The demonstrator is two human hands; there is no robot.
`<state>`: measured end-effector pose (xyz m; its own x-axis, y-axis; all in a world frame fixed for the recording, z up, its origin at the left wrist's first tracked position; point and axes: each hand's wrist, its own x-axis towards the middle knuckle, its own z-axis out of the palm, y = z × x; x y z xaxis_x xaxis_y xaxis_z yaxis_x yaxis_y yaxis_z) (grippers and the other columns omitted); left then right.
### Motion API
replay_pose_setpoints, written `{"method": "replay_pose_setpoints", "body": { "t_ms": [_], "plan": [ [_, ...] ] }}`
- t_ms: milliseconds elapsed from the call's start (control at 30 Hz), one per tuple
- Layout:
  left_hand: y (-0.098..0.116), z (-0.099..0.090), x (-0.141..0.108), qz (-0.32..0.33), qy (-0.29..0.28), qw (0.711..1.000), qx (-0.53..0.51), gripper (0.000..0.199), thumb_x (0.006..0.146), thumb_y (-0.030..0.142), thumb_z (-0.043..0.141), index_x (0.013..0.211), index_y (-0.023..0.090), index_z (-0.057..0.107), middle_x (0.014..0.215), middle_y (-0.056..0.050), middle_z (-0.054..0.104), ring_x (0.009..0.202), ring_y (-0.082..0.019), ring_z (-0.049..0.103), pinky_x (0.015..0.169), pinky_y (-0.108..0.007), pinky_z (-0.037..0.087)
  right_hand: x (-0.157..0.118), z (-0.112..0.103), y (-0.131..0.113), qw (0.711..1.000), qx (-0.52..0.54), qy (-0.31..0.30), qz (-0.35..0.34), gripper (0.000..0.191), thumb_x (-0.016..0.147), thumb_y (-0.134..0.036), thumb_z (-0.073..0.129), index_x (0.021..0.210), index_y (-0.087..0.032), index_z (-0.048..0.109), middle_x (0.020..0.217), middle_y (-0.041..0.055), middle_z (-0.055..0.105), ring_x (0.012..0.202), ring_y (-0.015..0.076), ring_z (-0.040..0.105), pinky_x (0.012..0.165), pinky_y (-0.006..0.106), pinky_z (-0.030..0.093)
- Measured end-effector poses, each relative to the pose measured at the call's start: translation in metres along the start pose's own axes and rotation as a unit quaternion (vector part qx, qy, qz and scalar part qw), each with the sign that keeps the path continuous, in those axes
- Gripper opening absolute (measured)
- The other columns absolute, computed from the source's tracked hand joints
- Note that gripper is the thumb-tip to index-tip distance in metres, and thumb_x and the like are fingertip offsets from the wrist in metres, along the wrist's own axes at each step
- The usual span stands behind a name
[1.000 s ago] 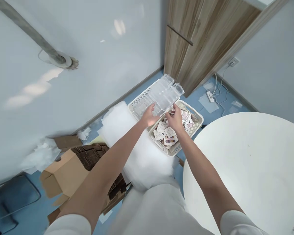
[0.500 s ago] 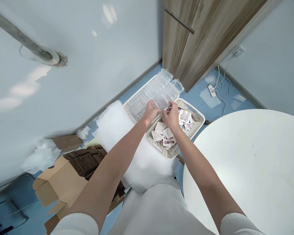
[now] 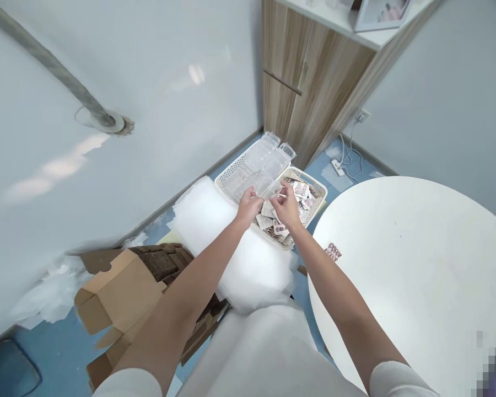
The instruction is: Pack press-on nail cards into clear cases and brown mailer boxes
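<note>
My left hand (image 3: 249,209) and my right hand (image 3: 286,206) are close together over the two baskets. Between them is a clear plastic box (image 3: 267,187), pinched at its near edge by the fingers of both hands. Behind it, more clear plastic boxes (image 3: 264,154) are piled in a white perforated basket (image 3: 226,175). Below and beside my right hand stands a second cream basket (image 3: 323,193), full of small printed cards (image 3: 301,189), some bearing coloured round spots. My hands hide part of the cards.
Both baskets adjoin a white padded stack (image 3: 206,215). An opened cardboard box (image 3: 119,286) with dark brown packs (image 3: 161,262) lies left. At right is a round white table (image 3: 405,275) with a small patterned card (image 3: 333,251). Behind are a wooden cabinet (image 3: 306,82) and a power strip (image 3: 338,167).
My head view has shifted upward, showing the cabinet top. Both hands have drawn the clear plastic box a little off the pile, nearer the card basket. A patterned card now shows on the table.
</note>
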<state>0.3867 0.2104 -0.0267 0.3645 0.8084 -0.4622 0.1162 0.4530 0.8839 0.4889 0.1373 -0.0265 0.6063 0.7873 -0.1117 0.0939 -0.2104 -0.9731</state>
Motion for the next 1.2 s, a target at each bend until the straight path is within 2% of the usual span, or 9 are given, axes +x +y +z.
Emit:
{"method": "replay_pose_setpoints", "body": {
  "t_ms": [167,233,400,600,767,933,1033,1100,1200],
  "plan": [
    [-0.009,-0.025,-0.068,-0.002,-0.035,0.999,-0.015,0.035,0.071,0.033,0.056,0.102,0.018,0.057,0.084,-0.002,0.056,0.071,-0.010,0.057,0.072,-0.025,0.045,-0.065,-0.010,-0.019,0.996,0.075,-0.046,0.035,0.061,0.069,-0.028,0.056,0.126,-0.028,0.034,0.098,0.0025,0.048,0.062,0.0086,0.051,0.054,0.024,0.045],
    [-0.016,-0.037,-0.094,0.004,-0.046,0.999,-0.007,0.029,0.071,0.037,0.057,0.093,0.018,0.060,0.080,-0.001,0.057,0.068,-0.009,0.057,0.069,-0.025,0.044,-0.094,-0.015,-0.023,0.994,0.089,-0.052,0.039,0.061,0.068,-0.028,0.057,0.126,-0.028,0.036,0.097,0.0019,0.049,0.063,0.0081,0.051,0.056,0.024,0.045],
    [-0.036,-0.058,-0.148,-0.002,-0.111,0.993,-0.025,0.028,0.067,0.043,0.062,0.080,0.019,0.059,0.080,0.000,0.058,0.067,-0.008,0.056,0.066,-0.023,0.043,-0.162,-0.026,-0.023,0.991,0.118,-0.043,0.049,0.062,0.067,-0.026,0.059,0.125,-0.029,0.038,0.099,0.0011,0.049,0.066,0.0081,0.054,0.065,0.027,0.047],
    [-0.051,-0.058,-0.191,-0.040,-0.187,0.981,-0.028,0.034,0.063,0.044,0.066,0.086,0.019,0.059,0.086,-0.002,0.061,0.067,-0.009,0.057,0.067,-0.024,0.043,-0.225,-0.045,-0.017,0.988,0.145,-0.020,0.052,0.062,0.065,-0.026,0.062,0.122,-0.028,0.038,0.100,0.0019,0.052,0.064,0.0087,0.054,0.065,0.028,0.047],
    [-0.054,-0.040,-0.210,-0.027,-0.239,0.971,0.010,0.039,0.062,0.043,0.067,0.090,0.017,0.059,0.085,-0.004,0.062,0.069,-0.011,0.059,0.065,-0.024,0.043,-0.266,-0.064,-0.015,0.991,0.119,0.017,0.055,0.058,0.068,-0.030,0.059,0.121,-0.026,0.038,0.103,0.0040,0.052,0.066,0.0102,0.055,0.064,0.029,0.048],
    [-0.064,-0.008,-0.225,-0.011,-0.270,0.961,0.057,0.041,0.061,0.043,0.067,0.091,0.017,0.060,0.083,-0.005,0.064,0.071,-0.013,0.061,0.065,-0.025,0.044,-0.295,-0.090,-0.005,0.993,0.064,0.084,0.050,0.054,0.072,-0.033,0.055,0.123,-0.026,0.036,0.110,0.0068,0.050,0.073,0.0133,0.058,0.067,0.032,0.049],
    [-0.072,0.018,-0.234,-0.006,-0.286,0.955,0.075,0.039,0.060,0.043,0.068,0.087,0.016,0.060,0.079,-0.004,0.064,0.069,-0.014,0.061,0.065,-0.026,0.046,-0.311,-0.114,0.001,0.990,-0.011,0.137,0.022,0.058,0.071,-0.034,0.058,0.124,-0.027,0.035,0.118,0.0085,0.045,0.090,0.0188,0.056,0.075,0.035,0.047],
    [-0.078,0.037,-0.242,-0.004,-0.299,0.951,0.084,0.038,0.060,0.043,0.068,0.084,0.015,0.060,0.074,-0.003,0.063,0.066,-0.013,0.060,0.065,-0.027,0.046,-0.323,-0.132,0.001,0.984,-0.083,0.159,-0.015,0.061,0.069,-0.037,0.061,0.124,-0.027,0.036,0.123,0.0095,0.042,0.106,0.0234,0.048,0.081,0.038,0.045],
    [-0.086,0.065,-0.256,-0.001,-0.314,0.946,0.087,0.036,0.058,0.040,0.069,0.082,0.014,0.060,0.068,-0.001,0.061,0.062,-0.012,0.059,0.063,-0.026,0.045,-0.337,-0.161,0.000,0.964,-0.209,0.148,-0.070,0.062,0.067,-0.040,0.064,0.122,-0.026,0.040,0.128,0.0105,0.041,0.117,0.0276,0.038,0.090,0.043,0.038]
  ]
}}
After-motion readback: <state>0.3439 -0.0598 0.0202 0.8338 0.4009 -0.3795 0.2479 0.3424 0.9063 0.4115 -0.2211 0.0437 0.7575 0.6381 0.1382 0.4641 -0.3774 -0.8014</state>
